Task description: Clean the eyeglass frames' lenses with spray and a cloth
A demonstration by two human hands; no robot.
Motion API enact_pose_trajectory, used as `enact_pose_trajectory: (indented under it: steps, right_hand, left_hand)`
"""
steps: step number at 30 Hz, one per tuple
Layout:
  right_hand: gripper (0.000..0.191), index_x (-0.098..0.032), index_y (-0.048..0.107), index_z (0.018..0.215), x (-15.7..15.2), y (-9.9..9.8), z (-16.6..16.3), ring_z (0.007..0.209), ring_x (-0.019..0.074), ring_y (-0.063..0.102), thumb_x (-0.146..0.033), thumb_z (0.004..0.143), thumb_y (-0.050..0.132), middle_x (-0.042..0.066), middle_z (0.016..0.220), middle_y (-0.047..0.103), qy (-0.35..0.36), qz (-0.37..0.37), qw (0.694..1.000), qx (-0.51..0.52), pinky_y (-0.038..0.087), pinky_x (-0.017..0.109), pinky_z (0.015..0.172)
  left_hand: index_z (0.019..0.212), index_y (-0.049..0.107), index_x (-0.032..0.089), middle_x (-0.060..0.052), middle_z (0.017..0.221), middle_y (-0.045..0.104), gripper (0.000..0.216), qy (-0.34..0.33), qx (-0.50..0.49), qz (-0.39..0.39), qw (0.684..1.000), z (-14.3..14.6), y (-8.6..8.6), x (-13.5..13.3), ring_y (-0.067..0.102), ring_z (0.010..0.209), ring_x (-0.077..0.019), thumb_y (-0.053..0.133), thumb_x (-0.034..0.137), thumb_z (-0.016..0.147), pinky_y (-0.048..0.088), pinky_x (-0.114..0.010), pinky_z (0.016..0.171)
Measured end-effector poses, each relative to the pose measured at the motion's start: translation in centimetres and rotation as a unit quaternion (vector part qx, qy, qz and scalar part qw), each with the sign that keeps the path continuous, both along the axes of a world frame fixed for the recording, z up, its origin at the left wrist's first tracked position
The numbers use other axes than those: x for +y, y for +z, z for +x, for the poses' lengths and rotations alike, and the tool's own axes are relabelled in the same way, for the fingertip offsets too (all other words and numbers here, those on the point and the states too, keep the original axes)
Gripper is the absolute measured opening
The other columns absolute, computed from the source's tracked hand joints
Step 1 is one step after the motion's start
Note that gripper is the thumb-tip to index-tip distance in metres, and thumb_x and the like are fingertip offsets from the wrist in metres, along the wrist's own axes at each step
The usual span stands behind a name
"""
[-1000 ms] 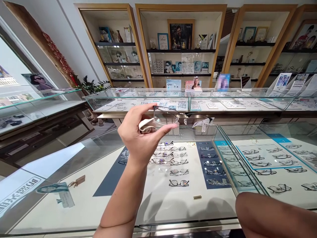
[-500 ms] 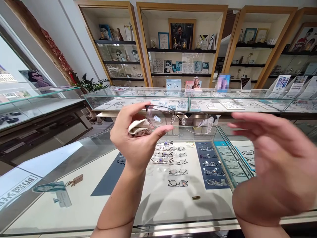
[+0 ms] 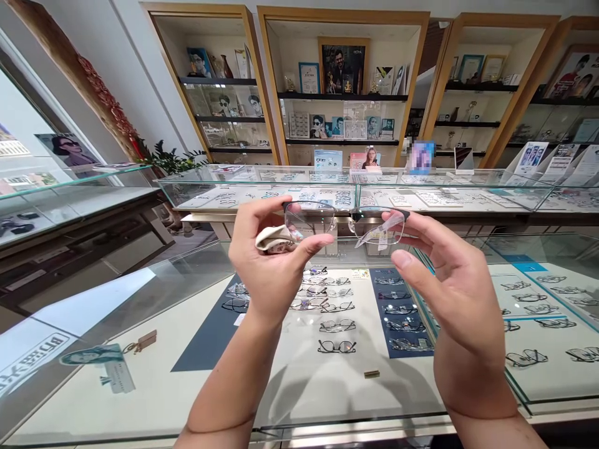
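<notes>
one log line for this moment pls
left hand: grips glasses and cloth | right hand: grips glasses' other end | below: counter with frames

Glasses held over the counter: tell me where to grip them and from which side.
Grip the glasses by the outer ends of the thin frame, coming in from each side, as the left hand and right hand do. They sit level, lenses facing you, so pinching rim top and bottom likely keeps fingertips off the lenses.
</notes>
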State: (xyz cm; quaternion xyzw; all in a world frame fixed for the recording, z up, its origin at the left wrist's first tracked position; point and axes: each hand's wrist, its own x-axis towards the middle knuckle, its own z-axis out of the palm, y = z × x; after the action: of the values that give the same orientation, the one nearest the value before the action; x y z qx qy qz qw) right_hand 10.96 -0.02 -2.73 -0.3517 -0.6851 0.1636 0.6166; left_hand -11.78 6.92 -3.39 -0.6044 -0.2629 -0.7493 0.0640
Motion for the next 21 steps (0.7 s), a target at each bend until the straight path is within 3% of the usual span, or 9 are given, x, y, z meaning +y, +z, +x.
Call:
enact_pose_trajectory:
  steps: [5,11,17,21]
  right_hand:
    - [0.05,-0.03,0.076,0.135,0.9,-0.1,-0.4,0.122,0.0314,0.075,-0.049,0.091,0.088,0.009,0.133,0.079,-0.046,0.027,0.999,-0.003,0.062,0.055,0.109]
    - [0.037,-0.029,0.079,0.12,2.2,-0.2,-0.1,0.106,0.028,0.075,-0.053,0.092,0.086,0.007,0.115,0.08,-0.089,0.037,0.995,-0.001,0.063,0.052,0.102]
    - [0.043,-0.029,0.073,0.118,3.1,0.0,0.0,0.113,0.0274,0.076,-0.052,0.087,0.092,0.006,0.119,0.079,0.003,-0.018,1.0,0.022,0.062,0.049,0.106]
    - [0.044,-0.03,0.067,0.116,3.6,0.0,0.0,0.109,0.0248,0.074,-0.05,0.085,0.093,0.003,0.111,0.075,0.007,-0.014,0.999,0.03,0.059,0.046,0.107]
  left_hand:
    - [0.119,0.073,0.028,-0.005,0.108,0.07,0.059,0.02,0.004,-0.016,1.0,0.0,-0.2,0.1,0.072,0.094,-0.0237,0.094,0.064,0.078,0.06,-0.04,0.082]
    - [0.115,0.073,0.025,-0.003,0.104,0.071,0.058,0.051,0.01,-0.045,0.998,0.4,-0.2,-0.2,0.073,0.093,-0.0214,0.096,0.063,0.077,0.059,-0.036,0.081]
    - [0.112,0.073,0.024,-0.006,0.107,0.073,0.055,0.031,-0.016,-0.062,0.997,0.9,-0.1,-0.2,0.075,0.096,-0.0225,0.093,0.063,0.08,0.06,-0.033,0.074]
    - [0.111,0.074,0.024,-0.005,0.106,0.073,0.056,0.034,-0.017,-0.053,0.998,0.9,-0.2,0.0,0.074,0.092,-0.021,0.096,0.063,0.077,0.06,-0.033,0.076]
